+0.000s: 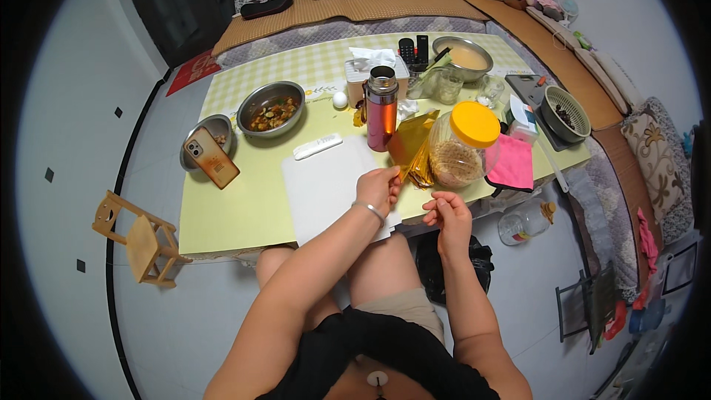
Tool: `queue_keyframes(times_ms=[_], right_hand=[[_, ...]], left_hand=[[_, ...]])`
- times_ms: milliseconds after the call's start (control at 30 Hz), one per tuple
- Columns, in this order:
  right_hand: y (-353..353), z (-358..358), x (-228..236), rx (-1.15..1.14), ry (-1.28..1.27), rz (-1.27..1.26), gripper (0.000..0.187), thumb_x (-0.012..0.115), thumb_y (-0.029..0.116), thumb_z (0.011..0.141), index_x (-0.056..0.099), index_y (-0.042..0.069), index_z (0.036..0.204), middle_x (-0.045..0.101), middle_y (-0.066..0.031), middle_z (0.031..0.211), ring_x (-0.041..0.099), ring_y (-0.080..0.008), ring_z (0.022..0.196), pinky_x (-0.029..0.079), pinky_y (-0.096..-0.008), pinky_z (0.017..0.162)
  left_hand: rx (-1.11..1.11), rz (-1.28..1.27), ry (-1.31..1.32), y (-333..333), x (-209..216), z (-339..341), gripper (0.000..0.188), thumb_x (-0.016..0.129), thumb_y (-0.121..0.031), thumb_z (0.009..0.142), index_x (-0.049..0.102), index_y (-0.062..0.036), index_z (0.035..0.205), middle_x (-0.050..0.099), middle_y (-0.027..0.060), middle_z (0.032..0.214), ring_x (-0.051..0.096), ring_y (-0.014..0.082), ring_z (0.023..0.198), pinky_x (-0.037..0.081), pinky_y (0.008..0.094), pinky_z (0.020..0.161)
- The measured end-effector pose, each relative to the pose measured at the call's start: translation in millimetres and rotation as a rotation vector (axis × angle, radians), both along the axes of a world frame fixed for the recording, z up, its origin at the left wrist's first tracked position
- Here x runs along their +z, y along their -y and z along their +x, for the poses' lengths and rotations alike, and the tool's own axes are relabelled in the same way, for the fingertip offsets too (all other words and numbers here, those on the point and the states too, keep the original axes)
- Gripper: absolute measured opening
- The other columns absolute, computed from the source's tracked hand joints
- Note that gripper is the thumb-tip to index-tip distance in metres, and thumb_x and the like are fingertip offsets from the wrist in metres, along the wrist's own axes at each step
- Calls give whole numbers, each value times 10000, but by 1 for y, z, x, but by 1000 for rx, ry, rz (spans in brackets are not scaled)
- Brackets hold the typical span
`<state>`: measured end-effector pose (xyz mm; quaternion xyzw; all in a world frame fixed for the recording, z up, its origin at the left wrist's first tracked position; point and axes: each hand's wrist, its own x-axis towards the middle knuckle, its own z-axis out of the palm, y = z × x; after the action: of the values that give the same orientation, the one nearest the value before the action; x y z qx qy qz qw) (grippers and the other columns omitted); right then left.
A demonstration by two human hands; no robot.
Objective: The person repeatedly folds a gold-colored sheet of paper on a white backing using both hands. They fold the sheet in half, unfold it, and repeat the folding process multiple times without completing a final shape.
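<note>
Down at the near edge of a pale yellow-green table, the left hand, with a silver bangle on its wrist, pinches the corner of a sheet of gold foil paper between thumb and fingers. The foil is shiny, amber-gold, creased and partly folded, and it stands up at a tilt from the table between the hand and a red metal flask. The right hand hangs just off the table edge, apart from the foil, its fingers curled loosely together; whether it holds something small cannot be told.

Under the left hand lies a white board, with a white remote-shaped object at its far edge. Just right of the foil, touching it, sits a clear plastic jar with a yellow lid, and beside that a folded pink cloth.

Further left are a steel bowl of cooked vegetables and an orange phone leaning on a smaller steel bowl. At the far side stand a steel bowl of tan liquid and a tissue box.
</note>
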<state>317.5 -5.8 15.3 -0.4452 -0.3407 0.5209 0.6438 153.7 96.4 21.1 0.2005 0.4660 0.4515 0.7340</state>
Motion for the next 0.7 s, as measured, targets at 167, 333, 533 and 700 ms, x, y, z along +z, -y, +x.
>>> queue_keyframes(times_ms=[167, 333, 533, 700], right_hand=[[2, -9, -9, 40, 61, 17, 161, 535, 82, 1046, 642, -4, 1131, 724, -89, 924, 642, -95, 682, 485, -214, 634], [3, -19, -20, 156, 502, 157, 231, 610, 63, 991, 651, 29, 1216, 735, -88, 933, 695, -151, 776, 535, -244, 721], [-1, -39, 3, 412, 1389, 765, 419, 760, 170, 810, 666, 78, 1208, 644, -98, 1316, 578, -305, 1258, 469, -459, 1065], [-10, -41, -14, 423, 1420, 845, 248, 724, 168, 863, 696, 107, 1102, 690, -78, 1254, 624, -294, 1221, 495, -468, 1042]], left_hand=[[10, 20, -156, -26, 16, 25, 211, 752, -163, 925, 641, -52, 785, 650, 29, 683, 467, 81, 465, 327, 234, 398], [-140, 426, -607, -1, 20, -12, 213, 787, -199, 882, 698, -6, 868, 686, 54, 699, 617, 143, 541, 497, 284, 508], [-141, 1209, -1355, 90, -4, -128, 355, 843, -297, 760, 721, -47, 982, 699, 124, 975, 657, 321, 940, 522, 430, 842], [-249, 1234, -1519, 137, 1, -170, 566, 891, -325, 672, 661, -47, 1107, 652, 148, 1219, 615, 361, 1105, 484, 464, 938]])
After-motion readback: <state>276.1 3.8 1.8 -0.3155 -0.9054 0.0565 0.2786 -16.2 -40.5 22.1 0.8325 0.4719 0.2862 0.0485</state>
